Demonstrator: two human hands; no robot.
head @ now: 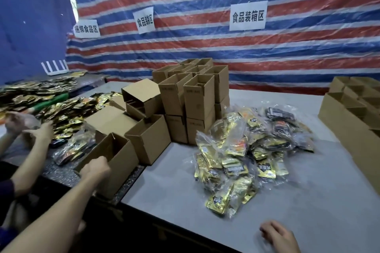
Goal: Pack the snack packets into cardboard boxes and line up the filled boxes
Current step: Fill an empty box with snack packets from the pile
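My left hand (96,167) reaches out from the lower left and grips the near rim of an open, empty cardboard box (117,162), which is tilted at the seam of two tables. My right hand (276,236) hovers low at the front edge of the grey table (174,181), fingers loosely curled, holding nothing. A heap of gold and black snack packets in clear bags (253,156) lies on the grey table to the right of the box. Behind it, several empty boxes (193,96) stand stacked, with loose ones (141,96) tipped over at their left.
Another person's hands (30,127) work at the far left over a spread of loose gold packets (51,98). A row of open boxes (353,113) lines the right edge. A striped tarp with paper signs (247,15) hangs behind.
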